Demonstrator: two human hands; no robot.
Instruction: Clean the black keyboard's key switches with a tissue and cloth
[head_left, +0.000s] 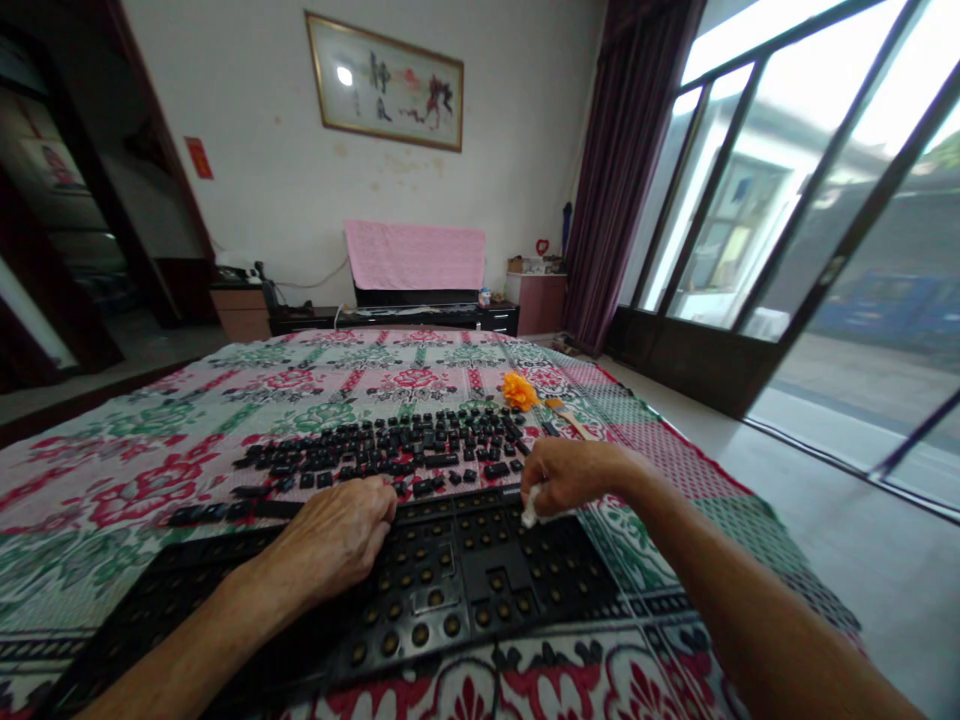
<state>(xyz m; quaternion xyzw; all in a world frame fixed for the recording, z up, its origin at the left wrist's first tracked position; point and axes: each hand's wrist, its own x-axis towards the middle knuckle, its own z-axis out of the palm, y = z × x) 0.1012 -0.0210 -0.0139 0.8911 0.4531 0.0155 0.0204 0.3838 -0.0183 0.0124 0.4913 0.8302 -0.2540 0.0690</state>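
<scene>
Probably light and stiff, the keyboard (457, 590) lies on the cloth (292, 382), best held by its rim; left hand (341, 530) half-curled over it, grip unclear, right hand (559, 475) pinching a wad (530, 508).

Framed picture (384, 82): gold-edged, hung high, dark brush characters and touches of red inside, a bright glare spot toward the left.
Wall (255, 60): pale, stained brownish just below the framed picture.
Red paper (199, 158): small, stuck up left of the framed picture.
Pink cloth (416, 255): draped over something dark, above a low black cabinet (504, 318).
Side cabinet (540, 305): reddish, to the right, topped with a red heart-shaped ornament (542, 246).
Curtain (630, 150): dark purple, in folds beside the glass doors (832, 268).
View outside: a pale building (780, 195), something blue and blurred.
Floor (877, 540): pale, glossy.
</scene>
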